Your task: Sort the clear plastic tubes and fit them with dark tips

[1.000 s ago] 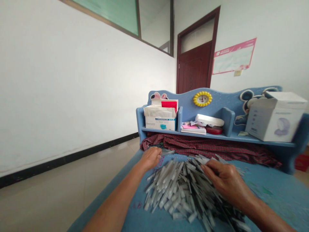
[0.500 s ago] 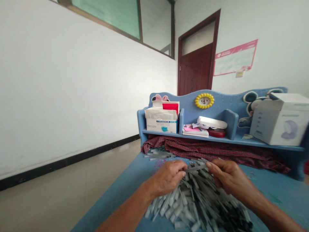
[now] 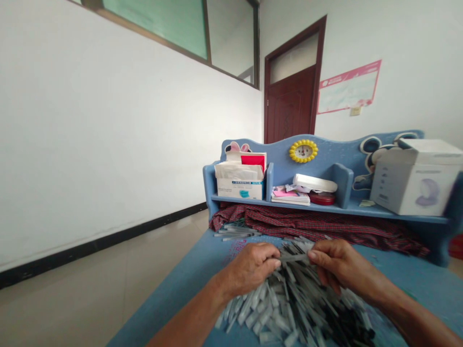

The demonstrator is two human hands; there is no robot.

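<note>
A large heap of thin grey and clear plastic sticks (image 3: 289,308) lies on the blue desk (image 3: 191,279). My left hand (image 3: 253,267) and my right hand (image 3: 338,265) hover over the heap, both pinched on the ends of one grey stick (image 3: 293,257) held level between them. A small bundle of the same sticks (image 3: 233,230) lies apart at the far left of the desk.
A red checked cloth (image 3: 325,226) lies under the desk's blue shelf (image 3: 325,208). The shelf holds a box of masks (image 3: 240,182), papers, a red tin and a white carton (image 3: 415,185). A brown door (image 3: 291,103) stands behind. Tiled floor lies left.
My left hand came back from the small bundle at the far left to the heap. Both hands now pinch one stick between them, slightly lower than half a second ago.
</note>
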